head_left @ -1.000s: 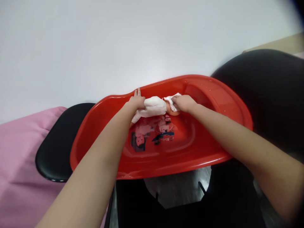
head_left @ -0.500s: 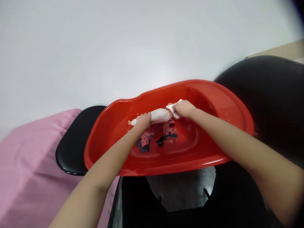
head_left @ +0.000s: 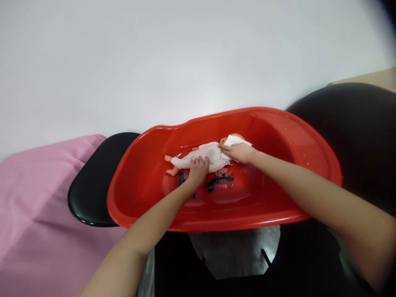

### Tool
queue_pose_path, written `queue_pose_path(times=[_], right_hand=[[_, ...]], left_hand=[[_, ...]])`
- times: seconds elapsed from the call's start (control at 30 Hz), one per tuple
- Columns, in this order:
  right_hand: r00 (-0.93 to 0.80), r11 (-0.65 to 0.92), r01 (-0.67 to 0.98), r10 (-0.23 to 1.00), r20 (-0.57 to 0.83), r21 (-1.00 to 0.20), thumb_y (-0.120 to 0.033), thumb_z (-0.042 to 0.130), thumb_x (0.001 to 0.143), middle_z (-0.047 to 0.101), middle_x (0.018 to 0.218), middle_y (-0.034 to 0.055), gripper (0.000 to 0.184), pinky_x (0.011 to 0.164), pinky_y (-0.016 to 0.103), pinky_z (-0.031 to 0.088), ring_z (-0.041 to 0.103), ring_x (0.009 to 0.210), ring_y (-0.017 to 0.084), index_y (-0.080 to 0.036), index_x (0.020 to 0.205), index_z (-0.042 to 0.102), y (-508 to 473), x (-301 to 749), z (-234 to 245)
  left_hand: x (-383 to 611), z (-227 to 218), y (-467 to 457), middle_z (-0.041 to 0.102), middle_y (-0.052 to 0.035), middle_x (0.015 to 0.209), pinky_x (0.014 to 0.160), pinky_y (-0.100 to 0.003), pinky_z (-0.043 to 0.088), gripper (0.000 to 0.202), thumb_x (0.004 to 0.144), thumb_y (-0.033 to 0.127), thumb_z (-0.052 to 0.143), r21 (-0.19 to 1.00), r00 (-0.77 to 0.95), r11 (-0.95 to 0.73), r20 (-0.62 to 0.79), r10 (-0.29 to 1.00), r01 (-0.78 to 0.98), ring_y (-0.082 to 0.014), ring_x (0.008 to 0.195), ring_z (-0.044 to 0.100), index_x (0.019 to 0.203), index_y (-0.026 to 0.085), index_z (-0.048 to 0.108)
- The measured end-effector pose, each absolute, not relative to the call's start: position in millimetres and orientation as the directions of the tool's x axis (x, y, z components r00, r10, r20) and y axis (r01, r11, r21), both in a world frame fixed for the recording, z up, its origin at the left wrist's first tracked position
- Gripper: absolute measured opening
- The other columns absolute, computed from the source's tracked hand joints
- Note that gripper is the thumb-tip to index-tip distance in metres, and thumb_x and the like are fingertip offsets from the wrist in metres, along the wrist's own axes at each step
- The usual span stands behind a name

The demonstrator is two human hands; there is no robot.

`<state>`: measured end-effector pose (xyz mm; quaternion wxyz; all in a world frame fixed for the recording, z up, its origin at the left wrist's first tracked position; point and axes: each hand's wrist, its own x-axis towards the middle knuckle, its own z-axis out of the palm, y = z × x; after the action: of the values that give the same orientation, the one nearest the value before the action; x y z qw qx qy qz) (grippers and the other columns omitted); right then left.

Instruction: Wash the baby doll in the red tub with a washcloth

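Note:
A small baby doll (head_left: 198,156) in white clothing lies lengthways in a red plastic tub (head_left: 278,128), feet toward the left, head toward the right. My left hand (head_left: 197,170) rests on the doll's hip and thigh, fingers curled over the white cloth. My right hand (head_left: 239,152) is by the doll's head and shoulder, fingers closed on a white cloth (head_left: 236,141) draped over the head. A printed picture (head_left: 221,181) shows on the tub floor under the doll.
The tub sits across two black round seats, one at the left (head_left: 93,185) and a bigger one at the right (head_left: 355,136). A pink cloth (head_left: 40,206) covers the surface at the left. A pale wall fills the top.
My left hand slid from the doll's lower legs toward its hip. The doll now lies lower and flatter in the tub, legs stretched left. My right hand stays at the head with the cloth.

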<state>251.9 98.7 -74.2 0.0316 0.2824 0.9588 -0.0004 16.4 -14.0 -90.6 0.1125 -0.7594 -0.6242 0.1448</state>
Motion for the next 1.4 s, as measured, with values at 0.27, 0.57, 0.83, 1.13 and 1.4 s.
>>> queue_pose_path(times=[0.27,0.57,0.83,1.13,1.4], right_hand=[[-0.860,0.875,0.468,0.483,-0.164,0.122,-0.015,0.036,0.108,0.057,0.160,0.0126,0.045,0.079,0.031,0.044,0.069,0.093,0.018,-0.021,0.145,0.062,96,252,-67],[-0.822,0.819,0.548,0.565,-0.069,0.168,-0.015,0.035,0.108,0.052,0.160,0.0204,0.048,0.075,0.034,0.045,0.071,0.099,0.024,-0.017,0.153,0.053,96,252,-52],[-0.701,0.696,0.712,0.712,0.037,0.095,-0.034,0.044,0.108,0.067,0.130,0.0193,0.037,0.071,0.035,0.045,0.070,0.102,0.030,-0.014,0.132,0.065,94,255,-37],[-0.507,0.507,0.862,0.858,0.085,0.025,-0.024,0.043,0.106,0.065,0.128,0.0209,0.034,0.074,0.036,0.045,0.069,0.104,0.032,-0.013,0.128,0.066,111,273,-39],[-0.452,0.456,0.890,0.885,0.109,-0.012,-0.023,0.043,0.106,0.066,0.126,0.0213,0.031,0.077,0.037,0.046,0.071,0.105,0.032,-0.013,0.125,0.066,116,276,-41]], left_hand=[[8,-125,-21,0.029,-0.0301,0.172,0.125,-0.067,0.027,0.063,0.108,0.017,0.035,-0.241,0.196,-0.208,-0.073,0.978,0.948,-0.0460,0.156,0.038,0.170,0.008,0.037],[-1,-140,-29,0.014,-0.0260,0.176,0.129,-0.069,0.019,0.063,0.109,0.017,0.036,-0.245,0.315,-0.323,-0.075,0.946,0.914,-0.0455,0.163,0.023,0.172,0.011,0.035],[-2,-141,-30,0.019,-0.0259,0.175,0.128,-0.068,0.024,0.063,0.109,0.018,0.039,-0.301,0.324,-0.328,-0.062,0.944,0.895,-0.0455,0.162,0.026,0.171,0.011,0.037],[-2,-134,-31,0.015,-0.0253,0.176,0.129,-0.069,0.021,0.064,0.109,0.021,0.040,-0.283,0.322,-0.342,-0.113,0.940,0.896,-0.0464,0.162,0.024,0.172,0.011,0.035],[-8,-131,-30,0.018,-0.0279,0.175,0.128,-0.067,0.021,0.068,0.108,0.030,0.048,-0.317,0.363,-0.391,-0.145,0.920,0.864,-0.0477,0.161,0.026,0.172,0.010,0.035]])
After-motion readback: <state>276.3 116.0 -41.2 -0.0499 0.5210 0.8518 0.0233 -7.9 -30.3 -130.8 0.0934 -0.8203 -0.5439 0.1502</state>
